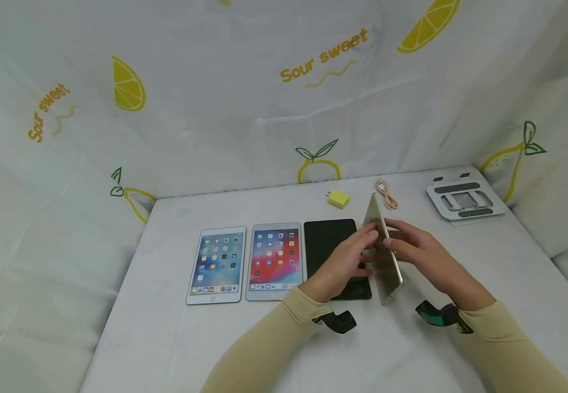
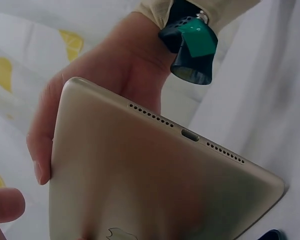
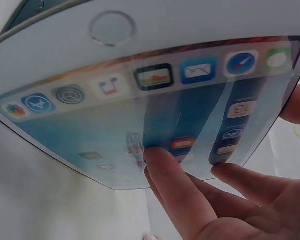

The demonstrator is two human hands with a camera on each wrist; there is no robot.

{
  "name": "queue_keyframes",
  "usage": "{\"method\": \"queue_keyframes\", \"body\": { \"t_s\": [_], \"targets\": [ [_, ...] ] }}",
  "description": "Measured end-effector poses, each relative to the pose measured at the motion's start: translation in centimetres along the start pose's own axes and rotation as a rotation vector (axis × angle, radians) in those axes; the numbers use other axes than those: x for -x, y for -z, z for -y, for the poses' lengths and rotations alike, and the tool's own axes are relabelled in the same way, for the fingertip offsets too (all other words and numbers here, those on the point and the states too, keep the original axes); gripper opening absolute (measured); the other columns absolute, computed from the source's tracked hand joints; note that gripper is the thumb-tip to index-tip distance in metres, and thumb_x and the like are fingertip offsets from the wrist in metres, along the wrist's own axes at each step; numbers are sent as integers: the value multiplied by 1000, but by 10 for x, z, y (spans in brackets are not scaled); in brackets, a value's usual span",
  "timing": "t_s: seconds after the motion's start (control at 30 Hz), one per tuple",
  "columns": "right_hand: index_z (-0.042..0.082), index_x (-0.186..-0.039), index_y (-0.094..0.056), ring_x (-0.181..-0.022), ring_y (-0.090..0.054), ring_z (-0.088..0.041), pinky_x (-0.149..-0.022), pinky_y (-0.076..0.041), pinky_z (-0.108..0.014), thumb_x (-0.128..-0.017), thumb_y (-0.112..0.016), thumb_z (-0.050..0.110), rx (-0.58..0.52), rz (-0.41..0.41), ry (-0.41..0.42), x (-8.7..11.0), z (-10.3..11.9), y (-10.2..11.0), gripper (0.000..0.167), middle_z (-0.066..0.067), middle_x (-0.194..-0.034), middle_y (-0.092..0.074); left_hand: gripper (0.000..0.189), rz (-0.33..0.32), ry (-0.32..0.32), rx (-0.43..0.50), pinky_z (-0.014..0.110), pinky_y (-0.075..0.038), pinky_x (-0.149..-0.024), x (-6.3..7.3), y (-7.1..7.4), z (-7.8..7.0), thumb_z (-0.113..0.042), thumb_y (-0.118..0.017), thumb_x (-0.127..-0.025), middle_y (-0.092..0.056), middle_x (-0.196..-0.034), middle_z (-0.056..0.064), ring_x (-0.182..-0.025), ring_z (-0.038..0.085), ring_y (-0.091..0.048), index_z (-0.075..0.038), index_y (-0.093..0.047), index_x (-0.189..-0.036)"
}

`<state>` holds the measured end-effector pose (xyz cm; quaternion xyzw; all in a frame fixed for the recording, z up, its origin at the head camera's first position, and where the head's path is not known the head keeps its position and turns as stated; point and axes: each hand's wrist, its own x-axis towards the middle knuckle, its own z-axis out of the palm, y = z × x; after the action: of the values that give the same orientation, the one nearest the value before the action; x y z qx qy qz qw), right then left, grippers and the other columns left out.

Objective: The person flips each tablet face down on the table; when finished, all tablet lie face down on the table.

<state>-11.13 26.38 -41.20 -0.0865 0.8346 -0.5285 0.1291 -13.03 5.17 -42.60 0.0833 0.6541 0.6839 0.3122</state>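
Observation:
A gold-backed tablet (image 1: 383, 256) stands tipped up on edge between both hands. Its back (image 2: 140, 165), with a charging port, faces the left hand; the lit screen (image 3: 115, 125) faces the right. The left hand (image 1: 345, 262) touches the back with outstretched fingers; one digit (image 2: 7, 204) is apart from the edge. The right hand (image 1: 421, 252) holds the tablet, fingertips on the screen and thumb at the upper edge. Below the left hand lies a black tablet (image 1: 330, 237), partly covered. Whether the tilted tablet's lower edge rests on the table cannot be told.
Two lit white tablets, one blue-screened (image 1: 217, 265) and one red-and-blue (image 1: 275, 262), lie side by side at left. Behind are a yellow charger plug (image 1: 338, 198) and a coiled pink cable (image 1: 387, 195). A folded grey stand (image 1: 465, 199) lies far right.

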Motion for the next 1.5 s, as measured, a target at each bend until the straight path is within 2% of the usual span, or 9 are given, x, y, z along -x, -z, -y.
{"method": "queue_keyframes", "body": {
  "t_s": [0.2, 0.43, 0.53, 0.63, 0.73, 0.8, 0.9, 1.1, 1.5],
  "targets": [
    [5, -170, -29, -147, -51, -53, -107, -59, -46, -114, -56, 33, 51, -20, -3, 5, 1, 10, 69, -32, -168, -41, 60, 22, 14, -18, 55, -51, -120, -2, -1, 3, -57, -45, -112, -44, -169, -4, -147, 32, -56, -31, -44, -166],
    [6, -167, -38, -148, -50, -50, -91, -50, -7, -111, -63, 34, 119, -64, -30, 15, -7, 31, 67, -26, -166, -47, 64, 42, 49, 17, 51, -44, -127, -6, -5, 7, -56, -48, -112, -46, -169, 2, -153, 30, -51, -18, -48, -163],
    [4, -166, -41, -146, -54, -46, -88, -49, -5, -110, -65, 37, 158, -77, -64, 18, -12, 39, 69, -26, -165, -49, 61, 48, 47, -9, 49, -41, -129, -6, -5, 9, -54, -45, -113, -41, -172, 1, -158, 29, -45, -19, -48, -164],
    [3, -164, -44, -129, -69, -16, -85, -50, -7, -109, -66, 34, 201, -86, -83, 19, -17, 46, 67, -28, -158, -55, 59, 50, 44, -27, 46, -39, -130, -6, -5, 10, -53, -43, -114, -40, -173, 1, -160, 28, -42, -19, -51, -162],
    [0, -162, -46, -109, -60, 16, -82, -50, -9, -110, -66, 30, 229, -100, -96, 21, -23, 51, 63, -30, -151, -61, 58, 44, 38, -36, 44, -39, -130, -6, -4, 12, -52, -42, -115, -41, -173, 0, -159, 27, -43, -18, -52, -161],
    [-2, -161, -45, -101, -54, 22, -80, -51, -11, -110, -64, 27, 238, -106, -108, 22, -27, 54, 61, -31, -146, -64, 58, 47, 37, -35, 43, -38, -131, -7, -4, 13, -52, -42, -115, -41, -172, -1, -160, 26, -42, -18, -52, -161],
    [-6, -161, -43, -103, -61, 11, -78, -53, -13, -111, -62, 23, 255, -114, -145, 22, -33, 56, 61, -33, -144, -64, 59, 51, 33, -30, 42, -37, -132, -8, -4, 15, -52, -42, -115, -42, -172, -1, -160, 24, -40, -16, -51, -161],
    [-13, -159, -40, -120, -64, -44, -77, -51, -20, -109, -61, 16, 311, -142, -231, 24, -42, 55, 60, -39, -143, -59, 63, 44, 53, -44, 39, -37, -132, -9, -6, 15, -57, -47, -112, -45, -169, -5, -160, 20, -40, -15, -54, -158],
    [-17, -152, -46, -115, -66, -45, -77, -52, -25, -106, -62, 10, 324, -164, -261, 19, -58, 51, 56, -40, -136, -63, 60, 41, 66, -53, 39, -32, -135, -8, -4, 15, -54, -48, -111, -40, -171, -7, -161, 16, -36, -19, -55, -159]
  ]
}}
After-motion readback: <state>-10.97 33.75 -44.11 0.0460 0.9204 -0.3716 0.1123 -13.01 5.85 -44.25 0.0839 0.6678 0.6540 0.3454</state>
